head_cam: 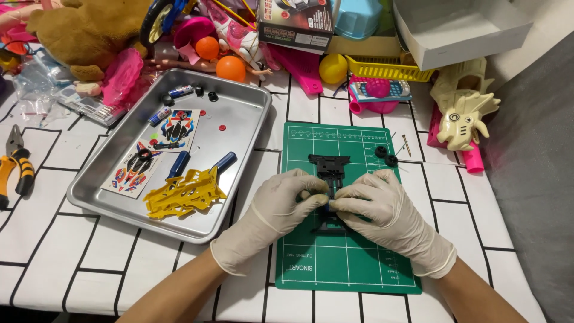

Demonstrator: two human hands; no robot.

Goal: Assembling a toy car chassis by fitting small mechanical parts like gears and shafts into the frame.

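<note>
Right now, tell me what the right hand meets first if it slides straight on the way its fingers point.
The right hand points leftward, so it likely meets the gloved left hand first, over the black plastic chassis.

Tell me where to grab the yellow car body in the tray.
Take the yellow body by its long side edges, coming from straight above. It lies flat on the tray floor, full of cut-outs, with a blue-handled tool tucked along its far end, so the near side is freer.
</note>
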